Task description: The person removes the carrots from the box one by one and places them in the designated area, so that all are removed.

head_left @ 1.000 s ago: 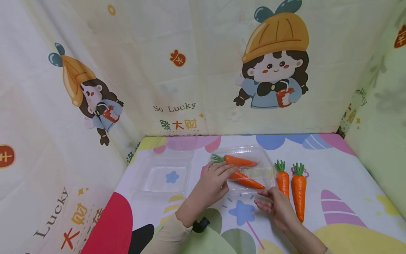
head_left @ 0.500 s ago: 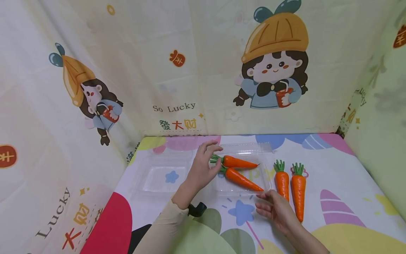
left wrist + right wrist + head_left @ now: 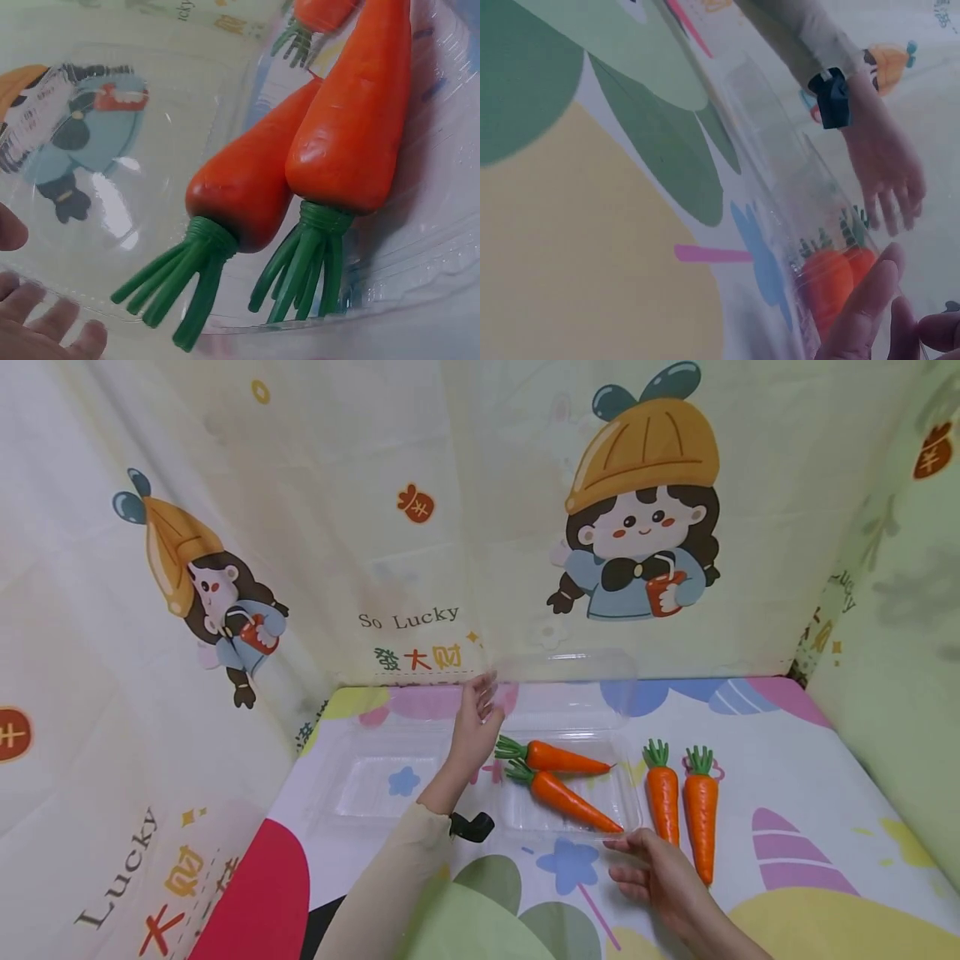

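Note:
A clear plastic clamshell box (image 3: 517, 810) lies on the table with its clear lid (image 3: 570, 693) raised at the back. Inside are two orange carrots with green tops, one carrot (image 3: 570, 758) behind the other carrot (image 3: 573, 802). My left hand (image 3: 472, 727) is at the lid's left edge, fingers relaxed and loosely bent; in the left wrist view its fingertips (image 3: 52, 322) lie beside the clear plastic. At the box's near right corner, my right hand (image 3: 660, 877) pinches the rim between thumb and fingers, which show low in the right wrist view beside the carrots (image 3: 829, 285).
Another clear open box (image 3: 337, 793) stands to the left. Two more carrots lie right of the middle box, a nearer-in carrot (image 3: 663, 797) and an outer carrot (image 3: 702, 818). Printed cloth walls (image 3: 525, 568) close off the back and both sides of the table.
The lid, earlier lying over the carrots, has swung up and back. My left hand has moved from above the carrots to the lid's left side. The right hand stays at the corner.

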The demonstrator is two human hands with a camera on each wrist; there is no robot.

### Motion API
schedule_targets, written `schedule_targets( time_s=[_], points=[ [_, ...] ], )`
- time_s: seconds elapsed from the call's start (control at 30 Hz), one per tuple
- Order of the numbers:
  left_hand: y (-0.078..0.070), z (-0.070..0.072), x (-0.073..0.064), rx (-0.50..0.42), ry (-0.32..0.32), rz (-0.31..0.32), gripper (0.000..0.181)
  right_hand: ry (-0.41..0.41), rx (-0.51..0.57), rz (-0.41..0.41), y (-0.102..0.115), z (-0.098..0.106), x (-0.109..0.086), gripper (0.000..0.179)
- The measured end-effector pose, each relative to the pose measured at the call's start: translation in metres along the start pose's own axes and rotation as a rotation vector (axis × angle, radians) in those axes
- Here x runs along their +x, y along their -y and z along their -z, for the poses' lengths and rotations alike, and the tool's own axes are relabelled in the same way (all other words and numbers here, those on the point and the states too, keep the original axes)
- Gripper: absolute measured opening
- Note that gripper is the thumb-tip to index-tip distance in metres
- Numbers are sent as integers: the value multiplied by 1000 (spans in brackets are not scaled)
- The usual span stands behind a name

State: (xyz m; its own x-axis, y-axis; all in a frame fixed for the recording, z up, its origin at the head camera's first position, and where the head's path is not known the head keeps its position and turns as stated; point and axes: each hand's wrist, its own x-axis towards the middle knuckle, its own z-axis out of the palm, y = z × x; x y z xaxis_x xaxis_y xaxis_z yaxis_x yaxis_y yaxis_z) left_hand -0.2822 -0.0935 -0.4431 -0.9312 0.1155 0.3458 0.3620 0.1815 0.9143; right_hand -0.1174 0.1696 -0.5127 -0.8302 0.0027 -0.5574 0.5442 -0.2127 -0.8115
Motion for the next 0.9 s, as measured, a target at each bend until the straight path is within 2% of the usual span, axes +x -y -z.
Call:
schedule_targets(
  time_s=[0.13, 0.4, 0.53, 0.7, 0.9],
  points=[
    [13, -2, 3, -38, 33, 117, 57, 25, -23, -10, -3, 3, -3, 33],
    [31, 0, 1, -94, 51, 296, 60, 200, -61, -3, -8, 14, -9, 30],
    [39, 0, -3, -105, 58, 381, 61, 242, -97, -8, -10, 17, -9, 31],
    [52, -2, -6, -185, 83, 466, 61, 248, -153, -1, -10, 19, -9, 33],
    [54, -2, -9, -227, 101, 534, 63, 282, -238, 19, -6, 22, -10, 37]
  ],
)
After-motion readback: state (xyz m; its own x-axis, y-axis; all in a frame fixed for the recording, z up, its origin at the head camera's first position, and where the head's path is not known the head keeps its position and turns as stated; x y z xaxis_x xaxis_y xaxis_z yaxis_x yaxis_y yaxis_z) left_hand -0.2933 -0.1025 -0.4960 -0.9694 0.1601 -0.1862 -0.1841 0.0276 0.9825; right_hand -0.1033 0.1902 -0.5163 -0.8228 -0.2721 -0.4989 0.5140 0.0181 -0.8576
